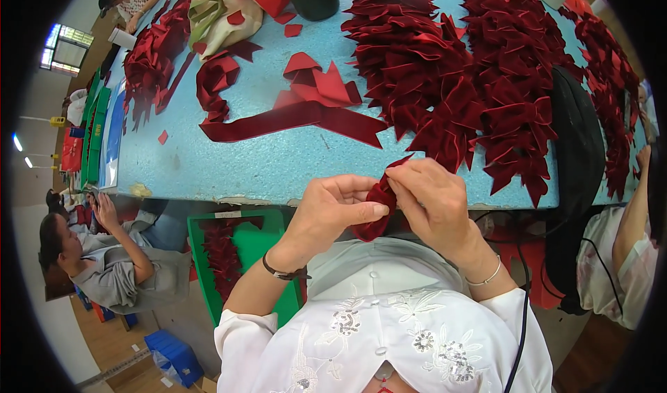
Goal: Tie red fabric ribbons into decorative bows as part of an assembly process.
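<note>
Both forearms come up from the lower edge and meet just off the near edge of the blue desk (pixel 208 164). The left hand (pixel 332 205) curls palm-in, its fingers pinched shut on a small dark red velvet piece (pixel 377 216). The right hand (pixel 434 198) bends over from above, its fingers closed on the piece's upper end. Behind them, finished red bows (pixel 458 66) lie heaped toward the desk's far right, with a long red ribbon (pixel 292 118) at its middle.

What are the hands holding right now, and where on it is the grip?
Both hands hold one dark red velvet ribbon piece. The left hand pinches its lower folded part between thumb and fingers; the right hand grips its upper end.
</note>
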`<state>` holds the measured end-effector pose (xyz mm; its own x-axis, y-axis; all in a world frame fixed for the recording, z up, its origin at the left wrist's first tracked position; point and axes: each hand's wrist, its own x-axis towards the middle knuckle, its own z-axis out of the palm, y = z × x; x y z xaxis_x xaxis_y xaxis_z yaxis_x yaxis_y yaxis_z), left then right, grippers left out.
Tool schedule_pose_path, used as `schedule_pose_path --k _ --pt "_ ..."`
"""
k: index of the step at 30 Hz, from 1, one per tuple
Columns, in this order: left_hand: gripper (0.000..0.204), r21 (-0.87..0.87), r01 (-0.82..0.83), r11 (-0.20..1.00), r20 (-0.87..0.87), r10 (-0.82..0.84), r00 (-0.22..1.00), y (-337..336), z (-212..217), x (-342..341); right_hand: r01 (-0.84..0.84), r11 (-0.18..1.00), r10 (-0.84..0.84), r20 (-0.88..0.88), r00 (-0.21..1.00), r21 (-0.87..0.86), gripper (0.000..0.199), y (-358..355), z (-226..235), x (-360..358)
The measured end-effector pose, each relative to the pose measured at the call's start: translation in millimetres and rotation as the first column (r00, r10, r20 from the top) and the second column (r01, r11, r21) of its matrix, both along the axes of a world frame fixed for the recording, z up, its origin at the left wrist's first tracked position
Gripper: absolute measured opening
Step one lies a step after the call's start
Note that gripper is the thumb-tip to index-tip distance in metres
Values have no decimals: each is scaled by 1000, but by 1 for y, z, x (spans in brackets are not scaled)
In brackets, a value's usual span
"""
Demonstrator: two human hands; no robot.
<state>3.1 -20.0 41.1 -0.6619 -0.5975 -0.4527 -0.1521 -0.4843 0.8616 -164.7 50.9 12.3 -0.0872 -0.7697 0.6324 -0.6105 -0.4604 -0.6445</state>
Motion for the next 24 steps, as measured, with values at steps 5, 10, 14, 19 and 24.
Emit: schedule_pose_path --k 5,10,14,19,24 --pt "37 135 4 991 -88 8 996 4 -6 2 -3 997 -6 112 994 78 18 -4 -4 -8" --pt "49 45 -96 994 -90 100 991 6 -5 -1 0 991 -30 225 974 133 19 6 14 -11" --pt "54 -76 -126 989 -27 124 992 9 -8 -1 -124 992 124 12 992 -19 20 3 9 -2" --pt "55 -230 -129 964 -22 127 992 14 -10 -5 -66 998 65 -92 994 -3 21 2 3 5" --pt "54 -359 -181 915 -4 193 981 18 -15 -4 46 999 -46 -127 991 1 19 0 1 15"
